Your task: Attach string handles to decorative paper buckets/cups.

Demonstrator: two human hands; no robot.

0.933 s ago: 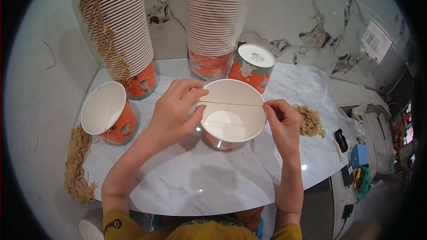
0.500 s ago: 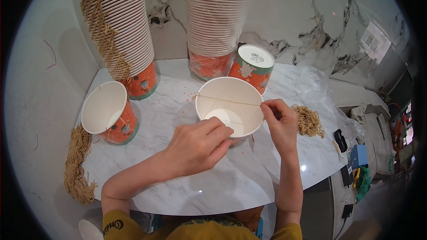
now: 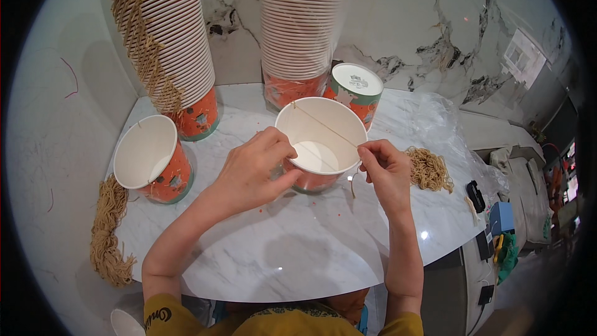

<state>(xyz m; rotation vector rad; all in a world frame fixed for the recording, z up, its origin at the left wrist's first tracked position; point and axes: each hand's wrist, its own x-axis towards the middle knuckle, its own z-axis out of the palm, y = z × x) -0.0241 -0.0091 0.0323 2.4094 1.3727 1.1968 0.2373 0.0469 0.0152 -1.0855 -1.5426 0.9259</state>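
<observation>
The yellow left sleeve (image 3: 163, 315) bears dark lettering. The left hand (image 3: 249, 171) is partly open at the left rim of a tub (image 3: 320, 182); whether it grips, I cannot tell. The right hand (image 3: 387, 174) pinches a string (image 3: 324, 126) at the right rim; the string crosses the mouth to the far-left rim. The tub stands upright mid-tabletop (image 3: 261, 274). A bundle (image 3: 109, 236) of string lies left, near a second tub (image 3: 171, 180); a coil (image 3: 429, 169) lies right. Behind, an upturned tub (image 3: 345, 97), partly hidden, has small print on its base. Farther back stand two tall stacks (image 3: 165, 31) (image 3: 305, 25), the left one draped with string.
</observation>
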